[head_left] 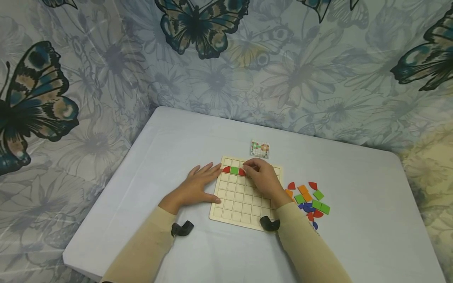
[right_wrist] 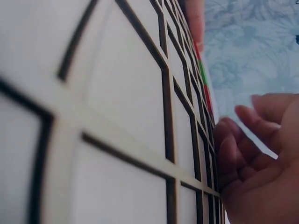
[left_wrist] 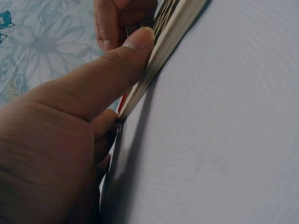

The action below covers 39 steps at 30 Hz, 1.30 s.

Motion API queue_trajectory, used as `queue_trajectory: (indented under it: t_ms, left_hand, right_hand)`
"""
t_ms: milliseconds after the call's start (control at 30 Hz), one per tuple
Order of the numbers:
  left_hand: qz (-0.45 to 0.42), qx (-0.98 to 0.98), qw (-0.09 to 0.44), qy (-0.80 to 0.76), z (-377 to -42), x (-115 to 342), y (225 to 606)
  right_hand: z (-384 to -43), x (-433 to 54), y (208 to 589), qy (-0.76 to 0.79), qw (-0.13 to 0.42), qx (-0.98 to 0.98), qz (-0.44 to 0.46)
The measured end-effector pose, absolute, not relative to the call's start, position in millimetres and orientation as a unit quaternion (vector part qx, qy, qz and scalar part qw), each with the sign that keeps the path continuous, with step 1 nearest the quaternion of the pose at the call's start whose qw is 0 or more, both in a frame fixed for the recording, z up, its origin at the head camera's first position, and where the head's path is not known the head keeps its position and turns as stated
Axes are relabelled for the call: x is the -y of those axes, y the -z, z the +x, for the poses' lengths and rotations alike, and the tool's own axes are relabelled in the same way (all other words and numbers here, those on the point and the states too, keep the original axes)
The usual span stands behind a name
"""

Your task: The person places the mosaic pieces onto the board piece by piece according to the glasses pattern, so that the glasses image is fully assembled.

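A pale wooden grid board lies on the table. My left hand has its fingers spread, its fingertips and thumb touching the board's left edge; the thumb rests against that edge in the left wrist view. Near the top of the grid, a red quarter-round piece, a green square piece and another red quarter-round piece sit side by side. Over the board, my right hand has bent fingers, the fingertips at the second red piece. Whether they pinch anything is hidden.
Right of the board, loose pieces lie scattered: green squares, orange pieces, blue pieces and red pieces. A small pattern card lies beyond the board. White cloth covers the table, with a butterfly-print curtain behind.
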<state>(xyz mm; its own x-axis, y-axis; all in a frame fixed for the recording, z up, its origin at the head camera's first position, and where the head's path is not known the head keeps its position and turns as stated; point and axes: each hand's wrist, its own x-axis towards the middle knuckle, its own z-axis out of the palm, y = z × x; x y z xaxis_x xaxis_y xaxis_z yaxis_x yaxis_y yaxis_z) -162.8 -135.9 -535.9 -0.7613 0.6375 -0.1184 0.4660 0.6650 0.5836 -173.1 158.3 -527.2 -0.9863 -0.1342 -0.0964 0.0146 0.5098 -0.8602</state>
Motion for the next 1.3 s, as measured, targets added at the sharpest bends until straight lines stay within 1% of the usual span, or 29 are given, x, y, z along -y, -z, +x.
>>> queue_trajectory:
  t_ms: [367,733,1033,1300]
  left_hand:
    - [0.306,-0.900,0.158,-0.268,-163,136,539]
    - [0.304,-0.899,0.153,-0.274,-163,136,539]
    - [0.305,-0.898,0.155,-0.277,-162,136,539]
    - [0.307,-0.899,0.158,-0.269,-162,136,538]
  right_hand:
    - [-172,-173,516,0.607,0.069,-0.791,-0.038]
    - [-158,-203,496,0.725,0.047,-0.678,-0.111]
    - [-142,-231,499,0.768,0.015,-0.624,-0.144]
    - [-123,-256,503,0.767,-0.004,-0.626,-0.141]
